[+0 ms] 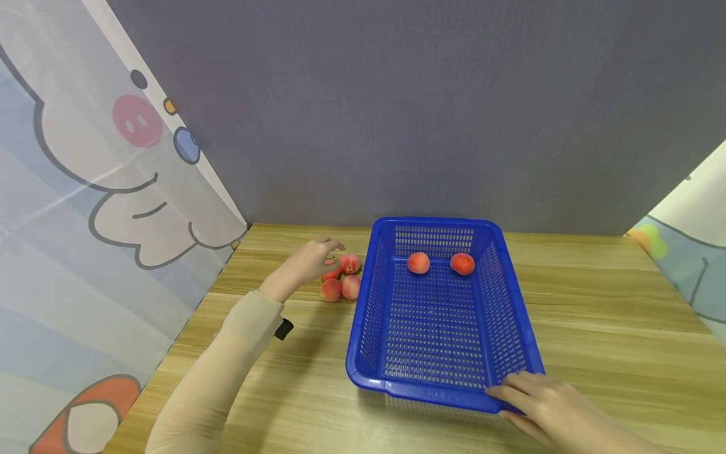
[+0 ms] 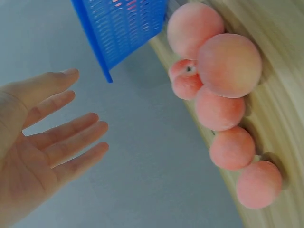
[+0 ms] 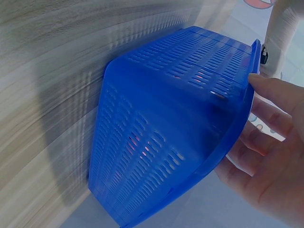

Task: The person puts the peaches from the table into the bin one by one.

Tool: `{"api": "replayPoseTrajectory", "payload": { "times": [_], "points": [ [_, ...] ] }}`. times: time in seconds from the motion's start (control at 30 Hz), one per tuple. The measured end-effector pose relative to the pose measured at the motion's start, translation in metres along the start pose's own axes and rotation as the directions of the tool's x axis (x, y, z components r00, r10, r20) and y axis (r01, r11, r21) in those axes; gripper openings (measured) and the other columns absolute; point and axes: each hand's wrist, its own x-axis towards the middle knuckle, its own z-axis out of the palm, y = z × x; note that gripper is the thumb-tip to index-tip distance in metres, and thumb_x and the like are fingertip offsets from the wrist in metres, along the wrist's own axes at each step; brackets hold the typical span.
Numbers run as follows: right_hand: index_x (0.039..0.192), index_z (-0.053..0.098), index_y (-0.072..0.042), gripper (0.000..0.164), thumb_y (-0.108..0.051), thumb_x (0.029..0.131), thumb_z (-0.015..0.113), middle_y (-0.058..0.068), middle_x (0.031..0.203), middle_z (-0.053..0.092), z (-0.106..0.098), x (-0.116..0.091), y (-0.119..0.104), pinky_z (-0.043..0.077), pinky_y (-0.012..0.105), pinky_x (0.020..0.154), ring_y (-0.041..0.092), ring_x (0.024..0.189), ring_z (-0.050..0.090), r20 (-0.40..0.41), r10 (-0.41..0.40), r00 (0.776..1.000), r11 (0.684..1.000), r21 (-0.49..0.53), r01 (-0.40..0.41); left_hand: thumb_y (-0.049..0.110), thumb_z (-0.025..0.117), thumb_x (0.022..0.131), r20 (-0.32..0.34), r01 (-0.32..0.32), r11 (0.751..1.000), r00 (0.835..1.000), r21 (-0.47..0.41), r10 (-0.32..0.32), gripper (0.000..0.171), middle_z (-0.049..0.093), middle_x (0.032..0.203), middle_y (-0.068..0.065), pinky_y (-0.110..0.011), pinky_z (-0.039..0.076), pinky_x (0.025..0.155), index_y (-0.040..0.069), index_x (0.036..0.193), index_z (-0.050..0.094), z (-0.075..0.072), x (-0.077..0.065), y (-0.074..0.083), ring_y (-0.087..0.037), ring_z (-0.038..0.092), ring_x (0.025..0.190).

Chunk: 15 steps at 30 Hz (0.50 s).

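Observation:
My left hand [image 1: 309,260] is held over a cluster of peaches on the tabletop, fingers spread and nothing in its grasp. In the left wrist view, that hand [image 2: 50,147] appears apart from the row of several peaches [image 2: 230,65]. A blue plastic basket [image 1: 431,393] with slotted walls stands to the right of the cluster. Inside, near its far wall, lie two peaches, one on the left [image 1: 418,263] and one on the right [image 1: 462,263]. My right hand [image 1: 547,403] grips the basket's rim at the near right corner, as the right wrist view also shows.
The wooden table [image 1: 601,315] extends on both sides of the basket. A grey panel [image 1: 442,113] rises along the table's far edge. Cartoon-printed cloth [image 1: 68,252] hangs on the left, with more at the right. A small black object [image 1: 284,328] shows at my left wrist.

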Motion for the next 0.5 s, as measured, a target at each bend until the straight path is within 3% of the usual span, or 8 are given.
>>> {"api": "replayPoseTrajectory", "payload": {
  "times": [0.27, 0.5],
  "points": [
    [0.092, 0.064, -0.015, 0.029, -0.035, 0.091, 0.043, -0.01, 0.08, 0.055, 0.0, 0.0, 0.0, 0.041, 0.013, 0.055, 0.003, 0.067, 0.052, -0.003, -0.001, 1.0, 1.0, 0.003, 0.001, 0.011, 0.061, 0.081, 0.024, 0.035, 0.999, 0.999, -0.037, -0.034, 0.025, 0.058, 0.101, -0.015, -0.038, 0.048, 0.074, 0.002, 0.104, 0.06, 0.012, -0.012, -0.007, -0.028, 0.059, 0.086],
    [0.092, 0.064, -0.015, 0.029, -0.035, 0.091, 0.044, -0.01, 0.08, 0.055, 0.0, 0.0, -0.001, 0.041, 0.013, 0.055, 0.002, 0.066, 0.051, -0.01, -0.002, 1.0, 1.0, 0.006, 0.002, 0.005, 0.059, 0.077, -0.023, -0.024, 1.0, 0.999, -0.006, 0.024, 0.022, 0.062, 0.094, -0.014, -0.036, 0.047, 0.074, 0.0, 0.098, 0.061, 0.027, -0.018, -0.013, -0.028, 0.057, 0.087]
  ]
}}
